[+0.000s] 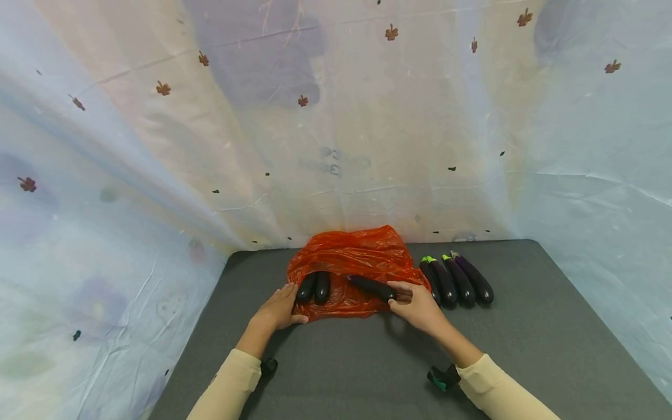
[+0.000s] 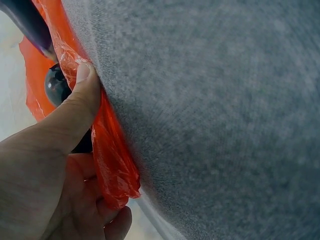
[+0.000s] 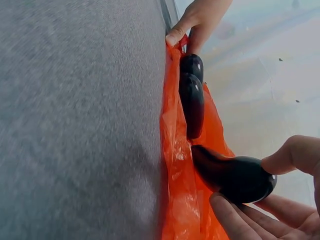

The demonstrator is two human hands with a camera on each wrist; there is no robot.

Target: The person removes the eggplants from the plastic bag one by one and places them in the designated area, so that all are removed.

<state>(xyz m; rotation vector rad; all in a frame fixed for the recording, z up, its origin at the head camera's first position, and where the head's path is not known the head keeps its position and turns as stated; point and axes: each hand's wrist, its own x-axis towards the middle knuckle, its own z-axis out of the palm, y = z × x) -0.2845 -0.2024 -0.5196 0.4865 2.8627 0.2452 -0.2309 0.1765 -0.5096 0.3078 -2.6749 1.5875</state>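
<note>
A crumpled red plastic bag (image 1: 357, 248) lies at the table's far side, its mouth facing me. Two dark eggplants (image 1: 322, 289) rest side by side within its left part. At the left corner of the mouth, my left hand (image 1: 278, 307) holds the bag's edge; in the left wrist view the thumb (image 2: 82, 87) presses on the red film, with the fingers on its other side. My right hand (image 1: 417, 306) grips another eggplant (image 3: 235, 177) by its rounded end, thumb opposite the fingers. That eggplant's stem end points left into the bag's mouth.
Several more eggplants (image 1: 463, 283) lie in a row right of the bag, green and pale stem ends toward the back. The grey table (image 1: 357, 367) meets a patterned sheet (image 1: 367, 146) hanging behind it.
</note>
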